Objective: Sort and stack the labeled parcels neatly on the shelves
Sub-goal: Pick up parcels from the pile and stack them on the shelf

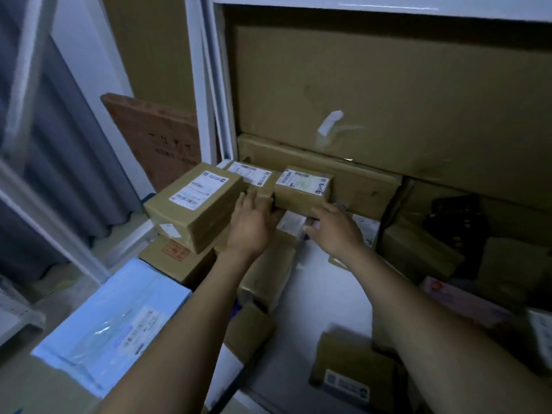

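Parcel [301, 189] sits deep on the shelf [328, 291], a bigger box [194, 204] at its 9 o'clock. Left hand [254, 218] at 8 o'clock and right hand [331, 231] at 5 o'clock touch it, fingers straight.

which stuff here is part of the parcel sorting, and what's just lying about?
Job:
- small labeled box, touched by left hand and right hand
- bigger labeled box beside it
- blue mailer
- shelf

Lying about:
- grey curtain
- leaning brown board
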